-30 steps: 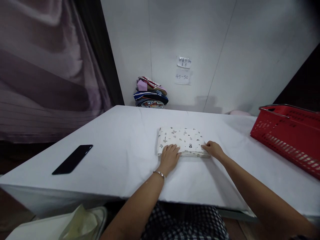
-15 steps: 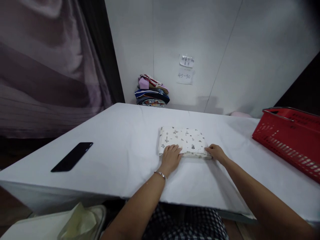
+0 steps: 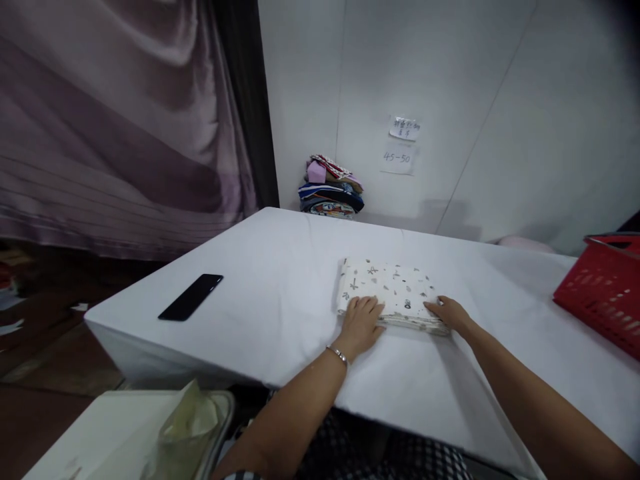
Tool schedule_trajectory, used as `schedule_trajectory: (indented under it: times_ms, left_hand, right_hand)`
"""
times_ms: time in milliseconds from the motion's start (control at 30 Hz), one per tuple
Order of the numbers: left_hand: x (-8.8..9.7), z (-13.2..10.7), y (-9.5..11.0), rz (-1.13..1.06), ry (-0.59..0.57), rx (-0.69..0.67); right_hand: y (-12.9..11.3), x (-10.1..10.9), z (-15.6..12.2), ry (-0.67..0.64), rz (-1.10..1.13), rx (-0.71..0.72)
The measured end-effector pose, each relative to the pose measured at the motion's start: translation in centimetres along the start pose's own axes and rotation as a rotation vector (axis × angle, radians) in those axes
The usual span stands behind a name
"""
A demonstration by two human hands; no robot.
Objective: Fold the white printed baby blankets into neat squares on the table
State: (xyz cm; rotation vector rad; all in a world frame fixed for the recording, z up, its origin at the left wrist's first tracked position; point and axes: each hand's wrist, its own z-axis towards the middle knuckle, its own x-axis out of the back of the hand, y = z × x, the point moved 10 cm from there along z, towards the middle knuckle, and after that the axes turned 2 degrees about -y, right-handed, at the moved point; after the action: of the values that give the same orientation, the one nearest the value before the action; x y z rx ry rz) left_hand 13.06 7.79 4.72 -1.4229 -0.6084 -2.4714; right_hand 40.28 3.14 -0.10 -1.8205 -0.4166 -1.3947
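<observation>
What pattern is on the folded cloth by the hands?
The folded cloth is white with small, scattered grey and dark shapes, as the head view shows.

Left hand (image 3: 361, 325) lay palm down, fingers forward, thumb angled right. Right hand (image 3: 450, 313) sat level-ish, fingers bent, tips pointing left. Left forearm (image 3: 305, 403) and right forearm (image 3: 520, 377) were bare, reaching forward, converging inward.

Head-worn view, looking forward and down, close above white table (image 3: 280, 287)
</observation>
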Motion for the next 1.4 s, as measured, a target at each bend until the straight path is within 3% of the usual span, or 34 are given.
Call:
schedule_trajectory:
  times_ms: [233, 300, 400, 467, 500, 633, 700, 800, 900, 967, 1067, 1133, 1233, 1300, 1400]
  left_hand:
    - [-1.2, 0.3, -0.9, 0.119, -0.043, -0.06]
    - [-0.8, 0.6, -2.5, 0.144, -0.053, -0.058]
    - [0.4, 0.8, -6.1, 0.17, -0.048, 0.049]
    - [1.3, 0.4, -7.3, 0.163, -0.035, 0.111]
    - [1.6, 0.1, -7.2, 0.152, -0.032, 0.121]
    - [1.6, -1.0, -3.5, 0.091, -0.061, 0.014]
    - [1.3, -1.2, -1.5, 0.069, -0.076, -0.055]
    - [0.8, -0.7, -0.4, 0.072, -0.066, -0.077]
    - [0.1, -0.2, -0.7, 0.104, -0.056, -0.094]
    - [-0.2, 0.1, -1.2, 0.129, -0.051, -0.13]
    - [0.0, 0.8, -3.5, 0.151, -0.037, -0.139]
    - [0.6, 1.6, -6.3, 0.151, -0.026, -0.057]
    - [0.7, 2.8, -9.6, 0.095, -0.115, 0.021]
    - [0.7, 3.0, -10.5, 0.007, -0.181, 0.04]
    - [1.8, 2.1, -10.7, -0.165, -0.147, 0.106]
  right_hand:
    - [-0.3, 0.2, -1.3, -0.02, 0.051, 0.022]
    - [-0.7, -1.3, -3.2, -0.107, 0.157, 0.012]
    - [-2.0, -4.4, -6.8, -0.339, 0.394, 0.039]
    - [-2.6, -4.4, -8.1, -0.368, 0.405, 0.091]
    - [-2.5, -3.6, -8.0, -0.318, 0.355, 0.111]
    - [-2.2, 2.2, -4.7, 0.07, 0.121, 0.195]
    - [-3.4, 3.5, -2.5, 0.153, 0.088, 0.298]
    - [-4.9, 2.6, 1.2, 0.084, 0.06, 0.362]
    - [-4.8, 0.6, 4.0, -0.083, 0.074, 0.287]
    - [-4.1, -0.1, 4.3, -0.137, 0.087, 0.233]
    - [-2.7, -0.6, 1.7, -0.103, 0.085, 0.171]
    - [-1.8, -0.9, -1.7, -0.046, 0.101, 0.128]
    - [-1.7, -1.9, -7.1, -0.034, 0.16, 0.149]
    - [-2.1, -2.2, -9.5, -0.042, 0.21, 0.174]
    - [-2.4, -1.8, -10.8, -0.027, 0.26, 0.194]
